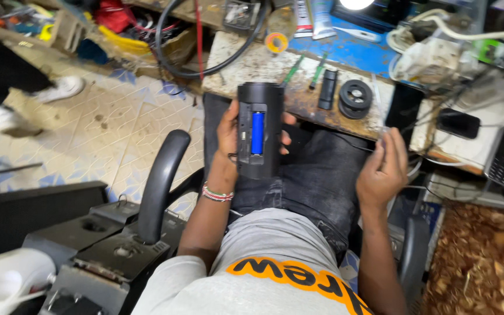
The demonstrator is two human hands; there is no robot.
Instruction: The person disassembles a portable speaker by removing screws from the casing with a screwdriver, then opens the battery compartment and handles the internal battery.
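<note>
Over my lap, my left hand (227, 135) wraps the black speaker (259, 129), back open, one blue battery (257, 132) seated inside. My right hand (384, 169) hangs empty, fingers loosely curled, near the bench edge (298, 105). Reassembly looks next: one black cover strip (326, 89) and one round ring (355, 97) lie far right.

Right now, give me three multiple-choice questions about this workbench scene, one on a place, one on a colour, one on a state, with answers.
1. Where is the black round part?
A. on the workbench
B. on the floor
C. in the right hand

2. What colour is the battery cell in the black device?
A. red
B. blue
C. green

3. How is the device held?
A. gripped by the left hand
B. resting on the bench
C. held by both hands

Answers: A, it lies on the workbench edge; B, the cell shows blue; A, the right hand is apart from the device.
</note>
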